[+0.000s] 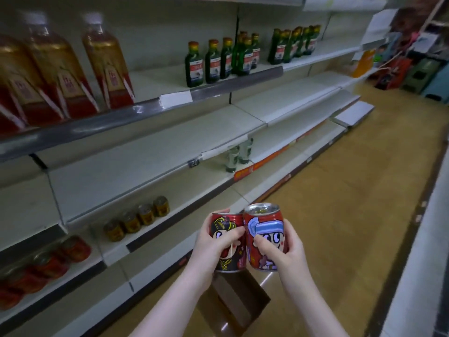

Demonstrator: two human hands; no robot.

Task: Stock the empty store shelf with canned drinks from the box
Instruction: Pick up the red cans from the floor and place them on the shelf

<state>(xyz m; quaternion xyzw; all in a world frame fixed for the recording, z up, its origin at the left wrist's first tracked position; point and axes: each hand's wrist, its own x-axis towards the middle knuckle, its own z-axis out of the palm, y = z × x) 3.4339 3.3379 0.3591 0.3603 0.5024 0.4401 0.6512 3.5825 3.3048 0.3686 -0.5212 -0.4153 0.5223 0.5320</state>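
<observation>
"Two at once? What have you got hold of?"

"One small red metal can with a helmeted cartoon face [227,242] in my left hand [213,249], fingers curled round it. One small red metal can with a blue-capped cartoon face [264,227] in my right hand [290,251], thumb across the picture. Both cans are upright with their sides touching and silver tops up."

"Where do they go?"

"I take the target to be the pale empty metal shelf [150,154], up and to the left of my fingers. The open brown cardboard box [233,300] lies straight below my wrists, on the floor."

"Any tips for landing them well?"

"I'd part the cans first, so they don't knock together. Then I'd carry them level over the front lip and set each one flat on its base before loosening my grip. Holding low on the sides should keep my knuckles clear of the shelf above. I'd turn the faces forward and start at the back, so later cans have room. The row of squat gold-labelled cans [138,217] sits left of my left hand on a lower shelf, so I'd steer wide of it."
</observation>
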